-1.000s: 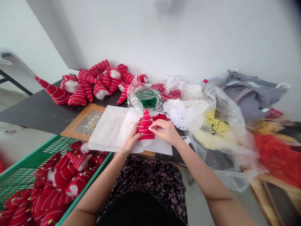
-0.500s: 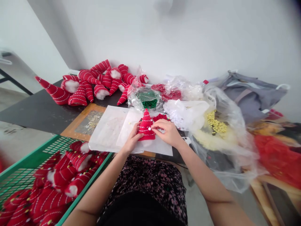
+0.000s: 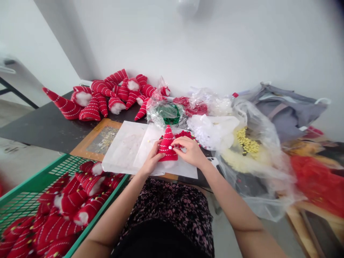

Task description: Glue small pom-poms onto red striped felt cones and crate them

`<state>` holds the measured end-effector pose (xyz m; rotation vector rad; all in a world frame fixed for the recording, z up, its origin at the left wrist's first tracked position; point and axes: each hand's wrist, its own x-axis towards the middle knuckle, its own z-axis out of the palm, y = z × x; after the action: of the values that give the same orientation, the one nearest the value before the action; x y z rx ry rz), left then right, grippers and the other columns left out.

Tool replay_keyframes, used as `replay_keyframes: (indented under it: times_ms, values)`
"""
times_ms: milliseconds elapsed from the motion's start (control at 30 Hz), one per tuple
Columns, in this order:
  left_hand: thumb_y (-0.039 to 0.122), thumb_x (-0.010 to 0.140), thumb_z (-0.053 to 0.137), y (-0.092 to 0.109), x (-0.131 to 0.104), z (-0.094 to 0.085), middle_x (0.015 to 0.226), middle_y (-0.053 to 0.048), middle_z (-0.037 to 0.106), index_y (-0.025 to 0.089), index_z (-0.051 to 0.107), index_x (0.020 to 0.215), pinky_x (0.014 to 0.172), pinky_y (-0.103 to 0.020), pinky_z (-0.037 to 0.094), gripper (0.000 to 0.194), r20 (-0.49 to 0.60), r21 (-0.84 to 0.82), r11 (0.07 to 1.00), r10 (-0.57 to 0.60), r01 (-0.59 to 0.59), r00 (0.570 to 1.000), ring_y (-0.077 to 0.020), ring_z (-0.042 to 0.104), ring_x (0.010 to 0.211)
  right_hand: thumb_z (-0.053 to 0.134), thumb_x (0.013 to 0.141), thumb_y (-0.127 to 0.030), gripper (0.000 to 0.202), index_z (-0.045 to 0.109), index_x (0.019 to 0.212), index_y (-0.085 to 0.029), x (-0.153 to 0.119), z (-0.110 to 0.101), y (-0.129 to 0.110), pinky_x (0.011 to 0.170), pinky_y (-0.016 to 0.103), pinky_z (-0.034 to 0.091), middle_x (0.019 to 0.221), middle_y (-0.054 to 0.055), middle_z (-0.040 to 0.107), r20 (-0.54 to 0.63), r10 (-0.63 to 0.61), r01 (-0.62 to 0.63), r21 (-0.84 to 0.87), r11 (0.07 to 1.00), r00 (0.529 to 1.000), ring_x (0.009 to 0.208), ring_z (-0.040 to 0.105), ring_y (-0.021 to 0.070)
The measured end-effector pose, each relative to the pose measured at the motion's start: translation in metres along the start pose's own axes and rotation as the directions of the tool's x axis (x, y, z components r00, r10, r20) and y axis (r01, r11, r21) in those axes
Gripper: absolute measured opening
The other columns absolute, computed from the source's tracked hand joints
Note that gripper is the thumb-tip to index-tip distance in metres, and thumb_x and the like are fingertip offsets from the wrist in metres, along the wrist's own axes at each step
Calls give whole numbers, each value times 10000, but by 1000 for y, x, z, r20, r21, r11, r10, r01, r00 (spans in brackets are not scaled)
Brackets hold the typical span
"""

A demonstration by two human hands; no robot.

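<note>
A small red stuffed cone hat with white stitched stripes (image 3: 167,139) stands point away from me over white paper. My left hand (image 3: 153,157) grips its left side, thumb on the front near the lower edge. My right hand (image 3: 187,148) is closed in a pinch at a small white ball (image 3: 170,147) on the front of the hat. Whether the ball is fastened I cannot tell. Beneath both hands lie sheets of white paper (image 3: 120,147). Red beads (image 3: 184,134) lie just behind the right hand, partly hidden by it.
A green basket (image 3: 57,165) full of decorated red hats stands at lower left. Striped hats with white stuffing (image 3: 92,107) are piled at the back left. Bags of green beads (image 3: 172,114), white beads (image 3: 205,132) and yellow beads (image 3: 247,141) sit behind and right. A gold-flecked mesh frame (image 3: 91,138) lies left.
The fingertips of my right hand have shifted slightly left at the white ball. My left hand keeps its grip on the hat.
</note>
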<state>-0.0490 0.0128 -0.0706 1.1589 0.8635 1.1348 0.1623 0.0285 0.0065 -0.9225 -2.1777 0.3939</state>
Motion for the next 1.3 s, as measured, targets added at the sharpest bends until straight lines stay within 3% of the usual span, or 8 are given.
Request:
replay_keyframes:
  times_ms: [200,367,567,700,800,867,1033,1300]
  values:
    - [330,799,698,-2,0,-1,1383,-113,687,208,534,1451,1093,-468,483,683,3,-19,1000,1,-1,1000,-329,636,1225,628,902,-46,233,741,963,-241,0,5,-1,853,375,596,963,48,786,-13,13,-14,-56,998,1000,931,734,234]
    - [343,809,690,-1,0,0,1416,-117,662,206,531,1448,1107,-462,460,673,-7,-6,1000,6,-6,1000,-332,609,1262,610,909,-49,274,777,1024,-234,-3,0,-1,858,378,599,997,67,753,-63,-61,56,-86,995,996,944,717,230]
    - [358,816,689,0,-1,0,1416,-114,656,212,525,1458,1119,-453,438,679,3,-2,1000,5,-5,1000,-336,588,1289,612,900,-43,310,820,1017,-240,-6,-2,-2,786,376,594,966,71,713,-3,-97,95,-172,980,995,904,679,234]
    - [368,809,696,-3,0,0,1416,-124,660,204,505,1472,1120,-461,442,709,-8,-32,999,-9,9,1000,-343,589,1294,638,912,-50,248,801,996,-216,-9,-8,3,860,396,588,978,85,735,1,27,-26,-243,970,1000,946,696,251]
    - [363,805,701,-5,1,-1,1405,-123,666,202,500,1473,1102,-450,458,716,-6,-50,998,-23,22,1000,-338,603,1277,694,920,-101,147,778,850,-199,-12,-11,4,782,358,558,888,80,726,55,169,-139,-357,924,984,868,692,243]
    - [361,813,700,-4,1,0,1393,-119,672,202,500,1471,1093,-447,468,706,-3,-45,999,-24,24,1000,-335,614,1263,704,945,-157,141,763,827,-206,-13,-8,-2,756,329,535,860,65,719,16,215,-197,-347,917,976,831,691,221]
    - [360,831,702,1,0,2,1325,-109,693,192,489,1464,1091,-445,466,689,-4,8,1000,3,-2,1000,-317,630,1211,788,897,-236,112,680,868,-226,-8,12,-26,773,310,520,856,33,737,-95,227,-243,-211,947,969,821,694,214]
    - [337,806,706,2,0,1,1306,-98,696,209,541,1430,1087,-441,466,657,-12,32,999,21,-21,1000,-321,617,1230,660,854,-74,165,720,907,-219,-5,25,-32,784,328,539,857,47,772,-100,253,-268,-186,945,962,801,707,224]
